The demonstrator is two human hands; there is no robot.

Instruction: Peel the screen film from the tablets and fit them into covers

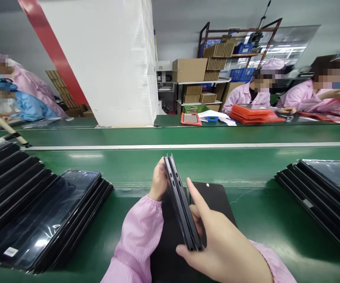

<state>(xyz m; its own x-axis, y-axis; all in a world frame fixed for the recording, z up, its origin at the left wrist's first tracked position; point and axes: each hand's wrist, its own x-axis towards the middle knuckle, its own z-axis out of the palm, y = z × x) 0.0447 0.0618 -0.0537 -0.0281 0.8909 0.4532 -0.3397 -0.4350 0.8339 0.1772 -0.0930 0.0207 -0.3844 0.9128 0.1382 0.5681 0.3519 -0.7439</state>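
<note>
Your left hand (159, 181) curls tight behind two thin black tablets (182, 202), which stand on one long edge above the green bench (246, 167). Your right hand (221, 249) pinches their low end, with one finger up and free. Keep your grip firm and the edges even. A flat black tablet (214, 196) lies below, between the left stack (37, 212) and right stack (314, 192)

Light is bright and even, apparently from overhead, with soft shadows. Glare streaks the glossy black panels (37, 220) and green conveyor belt (86, 155). Wide-angle distortion bends the belt toward the frame edges. Distant shelving (217, 70) looks slightly soft.
</note>
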